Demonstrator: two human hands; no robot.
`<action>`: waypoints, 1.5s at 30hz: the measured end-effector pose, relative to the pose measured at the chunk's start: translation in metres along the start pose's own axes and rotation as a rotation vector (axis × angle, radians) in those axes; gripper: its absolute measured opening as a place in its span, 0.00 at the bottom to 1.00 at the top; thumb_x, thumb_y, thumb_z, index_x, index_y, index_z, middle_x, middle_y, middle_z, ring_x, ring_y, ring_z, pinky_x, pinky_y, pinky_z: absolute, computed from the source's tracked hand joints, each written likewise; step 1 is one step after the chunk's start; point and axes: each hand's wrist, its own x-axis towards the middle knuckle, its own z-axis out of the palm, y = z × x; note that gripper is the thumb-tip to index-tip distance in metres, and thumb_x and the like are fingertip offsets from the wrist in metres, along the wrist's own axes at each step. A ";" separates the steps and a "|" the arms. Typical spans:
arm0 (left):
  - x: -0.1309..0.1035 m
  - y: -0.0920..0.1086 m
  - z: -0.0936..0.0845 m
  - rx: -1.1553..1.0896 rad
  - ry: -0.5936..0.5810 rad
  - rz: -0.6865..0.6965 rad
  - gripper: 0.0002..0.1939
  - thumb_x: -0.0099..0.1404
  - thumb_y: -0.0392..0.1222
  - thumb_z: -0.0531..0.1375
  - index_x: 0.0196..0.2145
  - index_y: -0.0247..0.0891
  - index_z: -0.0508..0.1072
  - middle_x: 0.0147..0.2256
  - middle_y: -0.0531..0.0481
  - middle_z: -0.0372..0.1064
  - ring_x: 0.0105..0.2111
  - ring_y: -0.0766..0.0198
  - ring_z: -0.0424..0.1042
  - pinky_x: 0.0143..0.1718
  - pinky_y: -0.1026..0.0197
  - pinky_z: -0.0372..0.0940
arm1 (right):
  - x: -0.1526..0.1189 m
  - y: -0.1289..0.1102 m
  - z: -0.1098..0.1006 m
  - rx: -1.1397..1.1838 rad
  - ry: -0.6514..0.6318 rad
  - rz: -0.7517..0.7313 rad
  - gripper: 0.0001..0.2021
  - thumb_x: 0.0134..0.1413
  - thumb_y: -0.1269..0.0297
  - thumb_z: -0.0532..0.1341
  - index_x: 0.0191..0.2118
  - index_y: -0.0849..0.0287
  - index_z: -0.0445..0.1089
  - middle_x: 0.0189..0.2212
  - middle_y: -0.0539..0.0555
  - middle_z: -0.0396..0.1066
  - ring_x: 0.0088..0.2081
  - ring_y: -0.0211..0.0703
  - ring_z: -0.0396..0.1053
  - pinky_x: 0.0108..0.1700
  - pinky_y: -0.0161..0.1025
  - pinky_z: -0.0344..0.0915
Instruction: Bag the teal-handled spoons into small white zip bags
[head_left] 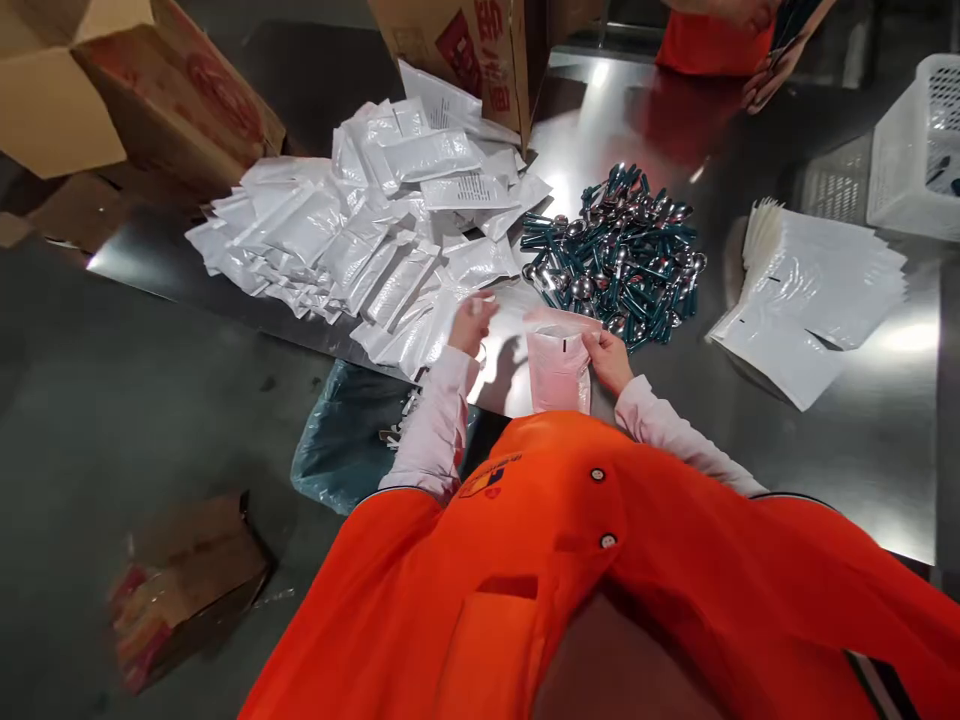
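Observation:
In the head view my right hand [609,360] pinches the right edge of a flat pouch [559,370], which takes a pinkish tint close to my orange top. The pouch lies upright toward me at the table's front edge. My left hand [471,322] is apart from it on the left, beside the heap of sealed white packets [322,225]; its fingers are curled, and whatever they hold is too small to make out. Beyond the pouch is a pile of spoons [615,255] with dark green handles. A fanned stack of flat white pouches [817,280] lies to the right.
Cardboard boxes stand at the back [457,50] and left [172,90]. A lined bin [345,430] with white scraps sits below the table edge. Another box [187,585] is on the floor. A white basket [911,170] stands far right; a co-worker's hand [776,75] shows across the table.

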 end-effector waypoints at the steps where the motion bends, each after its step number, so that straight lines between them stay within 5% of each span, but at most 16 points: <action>1: -0.008 -0.006 0.018 -0.029 -0.051 -0.053 0.29 0.51 0.67 0.70 0.36 0.37 0.73 0.26 0.53 0.67 0.28 0.68 0.65 0.31 0.59 0.58 | 0.000 0.001 -0.002 -0.001 -0.009 0.002 0.31 0.43 0.29 0.64 0.30 0.58 0.71 0.27 0.52 0.72 0.30 0.41 0.65 0.37 0.41 0.66; 4: -0.023 -0.019 0.068 -0.187 -0.158 -0.196 0.25 0.39 0.53 0.77 0.27 0.35 0.74 0.24 0.53 0.69 0.28 0.66 0.67 0.32 0.59 0.61 | 0.002 0.000 -0.013 -0.049 -0.075 -0.015 0.28 0.41 0.35 0.68 0.30 0.59 0.74 0.27 0.52 0.74 0.30 0.42 0.68 0.37 0.41 0.68; 6: -0.023 -0.024 0.084 -0.299 -0.150 -0.223 0.22 0.38 0.50 0.76 0.26 0.34 0.75 0.23 0.53 0.69 0.27 0.66 0.67 0.32 0.60 0.61 | 0.004 -0.003 -0.021 -0.113 -0.128 -0.038 0.24 0.40 0.41 0.71 0.28 0.60 0.76 0.25 0.52 0.74 0.30 0.43 0.69 0.37 0.41 0.68; 9: -0.016 -0.025 0.082 -0.352 -0.150 -0.202 0.21 0.37 0.46 0.75 0.29 0.32 0.80 0.24 0.53 0.70 0.26 0.67 0.65 0.29 0.62 0.58 | 0.009 -0.007 -0.032 -0.160 -0.174 -0.055 0.19 0.41 0.47 0.71 0.28 0.60 0.79 0.25 0.53 0.75 0.31 0.45 0.71 0.36 0.42 0.69; 13: -0.008 -0.024 0.066 -0.316 -0.315 -0.121 0.15 0.41 0.44 0.72 0.27 0.32 0.82 0.31 0.47 0.73 0.29 0.65 0.68 0.28 0.62 0.59 | 0.022 -0.008 -0.043 -0.065 -0.217 -0.038 0.16 0.36 0.55 0.72 0.34 0.58 0.82 0.33 0.54 0.80 0.36 0.47 0.75 0.40 0.43 0.73; 17: -0.005 -0.025 0.057 -0.233 -0.445 0.007 0.14 0.48 0.49 0.68 0.25 0.33 0.82 0.31 0.44 0.73 0.29 0.63 0.68 0.28 0.61 0.59 | 0.035 -0.001 -0.050 0.029 -0.296 0.112 0.11 0.37 0.56 0.69 0.27 0.58 0.80 0.28 0.55 0.78 0.31 0.46 0.73 0.37 0.43 0.72; 21: -0.008 -0.028 0.062 -0.065 -0.347 0.108 0.16 0.50 0.52 0.70 0.31 0.37 0.83 0.30 0.46 0.74 0.33 0.61 0.70 0.36 0.59 0.63 | 0.037 0.008 -0.040 0.087 -0.231 0.147 0.14 0.40 0.52 0.69 0.28 0.57 0.75 0.29 0.53 0.75 0.32 0.44 0.71 0.37 0.41 0.71; 26: -0.025 -0.043 0.089 -0.258 -0.096 -0.092 0.44 0.43 0.57 0.75 0.57 0.38 0.75 0.32 0.51 0.74 0.30 0.62 0.70 0.37 0.59 0.65 | 0.027 0.014 -0.016 0.165 -0.103 0.171 0.32 0.33 0.56 0.76 0.48 0.55 0.71 0.40 0.51 0.76 0.41 0.44 0.74 0.47 0.42 0.73; 30: -0.047 -0.058 0.105 -0.311 -0.155 -0.305 0.37 0.47 0.62 0.73 0.46 0.31 0.78 0.36 0.43 0.78 0.37 0.56 0.74 0.44 0.54 0.67 | 0.022 0.015 -0.009 0.297 -0.163 0.357 0.21 0.48 0.48 0.71 0.42 0.58 0.73 0.39 0.59 0.79 0.47 0.54 0.76 0.48 0.48 0.75; 33: -0.054 -0.062 0.106 -0.113 -0.180 -0.294 0.30 0.49 0.59 0.73 0.39 0.31 0.79 0.36 0.43 0.78 0.38 0.54 0.74 0.44 0.55 0.67 | 0.019 0.013 0.001 0.354 -0.138 0.371 0.22 0.51 0.41 0.67 0.39 0.56 0.72 0.43 0.62 0.79 0.53 0.58 0.74 0.48 0.51 0.76; 36: -0.043 -0.052 0.087 0.107 -0.133 -0.149 0.20 0.59 0.56 0.66 0.38 0.34 0.79 0.35 0.47 0.77 0.38 0.55 0.73 0.44 0.56 0.67 | 0.014 0.005 0.016 0.457 -0.114 0.326 0.24 0.52 0.36 0.64 0.40 0.54 0.72 0.48 0.60 0.78 0.60 0.56 0.70 0.53 0.51 0.75; 38: -0.024 -0.037 0.057 0.282 -0.105 -0.086 0.15 0.64 0.51 0.62 0.38 0.36 0.79 0.34 0.48 0.76 0.38 0.55 0.73 0.44 0.55 0.67 | 0.008 -0.002 0.023 0.519 -0.119 0.306 0.22 0.52 0.39 0.66 0.41 0.53 0.72 0.49 0.57 0.77 0.60 0.52 0.70 0.56 0.48 0.74; 43: 0.038 0.009 -0.060 0.741 0.070 -0.193 0.10 0.64 0.43 0.66 0.39 0.35 0.77 0.34 0.46 0.72 0.44 0.47 0.73 0.54 0.44 0.64 | -0.005 -0.005 0.013 0.371 -0.291 0.509 0.20 0.44 0.54 0.75 0.43 0.54 0.75 0.34 0.52 0.76 0.39 0.42 0.76 0.45 0.39 0.76; 45: 0.049 0.017 -0.099 0.869 0.209 -0.180 0.26 0.58 0.40 0.71 0.53 0.32 0.73 0.44 0.42 0.71 0.56 0.39 0.67 0.61 0.36 0.56 | -0.003 0.002 0.005 0.218 -0.336 0.559 0.18 0.42 0.55 0.75 0.39 0.57 0.77 0.28 0.50 0.74 0.31 0.39 0.73 0.34 0.35 0.72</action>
